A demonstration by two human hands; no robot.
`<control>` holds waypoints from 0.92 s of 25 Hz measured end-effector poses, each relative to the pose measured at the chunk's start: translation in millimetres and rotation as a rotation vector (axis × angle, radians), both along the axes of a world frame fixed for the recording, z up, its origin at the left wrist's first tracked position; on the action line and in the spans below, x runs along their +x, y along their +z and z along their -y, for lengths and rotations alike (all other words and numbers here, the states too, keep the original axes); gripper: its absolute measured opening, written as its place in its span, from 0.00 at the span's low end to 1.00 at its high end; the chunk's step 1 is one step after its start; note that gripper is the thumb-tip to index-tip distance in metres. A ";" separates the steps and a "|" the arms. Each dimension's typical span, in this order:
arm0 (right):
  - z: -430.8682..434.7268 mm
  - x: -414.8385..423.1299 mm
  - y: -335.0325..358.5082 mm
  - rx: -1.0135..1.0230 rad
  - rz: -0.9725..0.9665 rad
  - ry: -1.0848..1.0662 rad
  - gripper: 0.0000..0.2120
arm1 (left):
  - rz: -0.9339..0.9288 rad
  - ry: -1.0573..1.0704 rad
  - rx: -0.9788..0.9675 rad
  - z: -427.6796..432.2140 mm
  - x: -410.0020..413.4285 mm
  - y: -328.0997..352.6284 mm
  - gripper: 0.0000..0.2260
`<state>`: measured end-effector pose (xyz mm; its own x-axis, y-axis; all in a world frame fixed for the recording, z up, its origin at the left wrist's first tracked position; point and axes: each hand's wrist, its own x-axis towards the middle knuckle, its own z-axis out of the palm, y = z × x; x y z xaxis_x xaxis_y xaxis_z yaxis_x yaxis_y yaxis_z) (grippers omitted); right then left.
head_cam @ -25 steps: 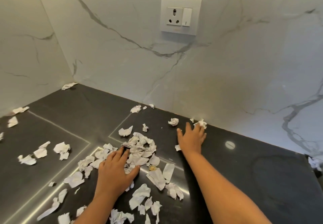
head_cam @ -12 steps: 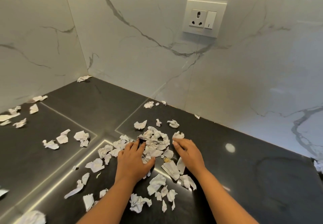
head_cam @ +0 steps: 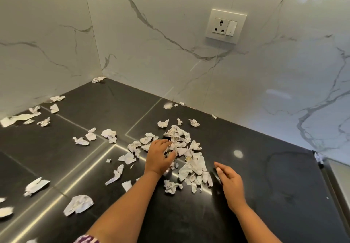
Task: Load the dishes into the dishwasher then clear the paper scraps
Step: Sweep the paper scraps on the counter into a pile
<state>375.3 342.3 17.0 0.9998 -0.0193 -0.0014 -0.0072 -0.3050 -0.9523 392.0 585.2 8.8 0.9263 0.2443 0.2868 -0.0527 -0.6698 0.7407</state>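
White crumpled paper scraps lie across the black countertop (head_cam: 265, 167). The densest pile of scraps (head_cam: 181, 144) sits at the centre. My left hand (head_cam: 159, 157) rests palm down on the pile's left side, fingers loosely bent over scraps, thumb beside them. My right hand (head_cam: 231, 180) is at the right edge of the pile, side-on to the counter, fingers fairly straight and holding nothing. Looser scraps (head_cam: 78, 204) are spread over the left half of the counter. No dishes or dishwasher are in view.
White marble walls (head_cam: 170, 53) meet in a corner behind the counter, with a socket and switch plate (head_cam: 225, 25) on the right wall. One scrap (head_cam: 98, 79) lies in the far corner. The counter's right edge (head_cam: 325, 167) borders a lighter surface.
My right hand drew back from near the wall to the pile's right edge, dragging scraps inward. My left hand stayed on the pile. The view shifted right and down.
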 end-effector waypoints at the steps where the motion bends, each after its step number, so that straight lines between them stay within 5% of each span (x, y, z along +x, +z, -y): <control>1: 1.3 -10.2 -2.8 -0.089 0.046 -0.031 0.12 | -0.011 -0.040 -0.004 -1.5 -2.7 -0.9 0.29; 3: -9.9 -27.1 -6.8 -0.291 0.136 -0.023 0.07 | -0.057 -0.153 0.021 -0.8 -13.1 -5.0 0.30; 6: -53.3 -42.7 -13.6 -0.718 0.138 0.231 0.34 | -0.121 -0.296 -0.036 -3.7 -25.8 -6.5 0.30; 9: -85.9 -51.2 -17.1 -0.626 0.104 0.279 0.46 | -0.273 -0.345 -0.408 -10.5 -32.9 10.3 0.26; 12: -90.1 -72.3 -19.7 -0.536 0.203 0.272 0.36 | -0.361 -0.349 -0.716 -34.0 -48.6 14.0 0.25; 16: -96.4 -101.2 -27.0 -0.855 0.487 0.532 0.25 | -0.315 -0.292 -0.871 -73.5 -78.3 -1.5 0.24; 19: -123.5 -101.9 -18.1 -1.038 0.377 0.638 0.30 | -0.329 -0.310 -0.865 -92.0 -97.4 3.9 0.26; 23: -153.5 -95.9 -8.7 -0.974 0.250 0.590 0.29 | -0.286 -0.289 -0.708 -128.4 -129.0 27.3 0.18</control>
